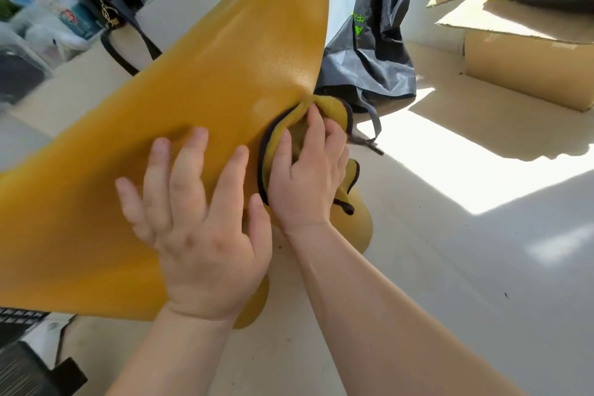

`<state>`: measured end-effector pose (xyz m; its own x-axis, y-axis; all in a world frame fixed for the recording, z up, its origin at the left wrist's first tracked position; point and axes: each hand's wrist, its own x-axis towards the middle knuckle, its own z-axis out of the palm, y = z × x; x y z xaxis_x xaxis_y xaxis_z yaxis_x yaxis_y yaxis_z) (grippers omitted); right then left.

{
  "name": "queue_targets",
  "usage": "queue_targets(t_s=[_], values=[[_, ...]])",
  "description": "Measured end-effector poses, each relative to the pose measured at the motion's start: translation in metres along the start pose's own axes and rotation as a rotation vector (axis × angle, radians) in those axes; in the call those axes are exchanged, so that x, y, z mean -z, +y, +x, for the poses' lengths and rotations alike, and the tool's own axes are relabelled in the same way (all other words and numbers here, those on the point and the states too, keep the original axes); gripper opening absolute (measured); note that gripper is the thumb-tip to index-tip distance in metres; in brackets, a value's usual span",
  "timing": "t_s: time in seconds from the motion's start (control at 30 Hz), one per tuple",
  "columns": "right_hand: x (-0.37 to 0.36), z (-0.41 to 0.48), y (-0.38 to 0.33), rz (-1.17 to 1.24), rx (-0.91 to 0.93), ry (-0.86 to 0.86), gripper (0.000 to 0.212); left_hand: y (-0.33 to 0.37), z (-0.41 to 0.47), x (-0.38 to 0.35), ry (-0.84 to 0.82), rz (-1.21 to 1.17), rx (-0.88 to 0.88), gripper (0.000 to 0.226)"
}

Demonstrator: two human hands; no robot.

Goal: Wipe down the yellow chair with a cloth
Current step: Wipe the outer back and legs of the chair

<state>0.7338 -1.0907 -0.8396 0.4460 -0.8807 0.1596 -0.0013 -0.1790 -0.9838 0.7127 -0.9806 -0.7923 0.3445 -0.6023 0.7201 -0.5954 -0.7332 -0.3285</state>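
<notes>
- Yellow chair point(193, 80), a smooth moulded shell with a fine leather-like grain, lies tipped across the view from 9 o'clock to 12 o'clock, above the pale floor point(450, 267). Wiping looks under way, but no streaks or dust show which parts are finished, so I judge much may remain.
- Left hand point(196, 222), towards 6 o'clock, lies flat on the shell with fingers spread wide, holding nothing and apparently steadying it.
- Right hand point(308, 170), just beside it, curls its fingers over a bunched yellow cloth with dark piping point(334, 109), pressing it against the shell's edge.
- Grey drawstring bag point(369, 51) sits behind, at 1 o'clock.
</notes>
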Motion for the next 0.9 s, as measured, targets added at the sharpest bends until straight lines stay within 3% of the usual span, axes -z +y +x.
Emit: queue_targets(t_s=[0.13,0.2,0.33,0.53,0.7,0.8,0.9], values=[[-0.002,0.011,-0.02,-0.018,0.201,0.173,0.06,-0.017,0.012,0.007,0.032,-0.032,-0.021,0.052],[-0.008,0.016,-0.007,0.003,0.217,0.114,0.064,-0.02,0.015,0.006,0.008,-0.006,-0.006,0.056],[-0.024,0.004,0.04,-0.028,0.151,-0.006,0.065,-0.014,0.013,0.001,-0.043,0.045,0.034,0.058],[-0.009,-0.017,0.095,0.04,-0.166,-0.134,0.071,-0.003,0.015,-0.009,-0.063,0.077,0.033,0.066],[-0.022,-0.003,0.012,0.075,0.015,-0.014,0.077,0.0,0.014,-0.028,-0.057,0.071,-0.044,0.049],[-0.028,-0.008,0.044,-0.006,0.099,0.016,0.073,0.004,0.009,-0.036,-0.122,0.088,-0.063,0.054],[-0.026,-0.019,0.104,-0.066,-0.091,-0.07,0.084,0.004,0.007,-0.038,-0.153,0.135,-0.108,0.062]])
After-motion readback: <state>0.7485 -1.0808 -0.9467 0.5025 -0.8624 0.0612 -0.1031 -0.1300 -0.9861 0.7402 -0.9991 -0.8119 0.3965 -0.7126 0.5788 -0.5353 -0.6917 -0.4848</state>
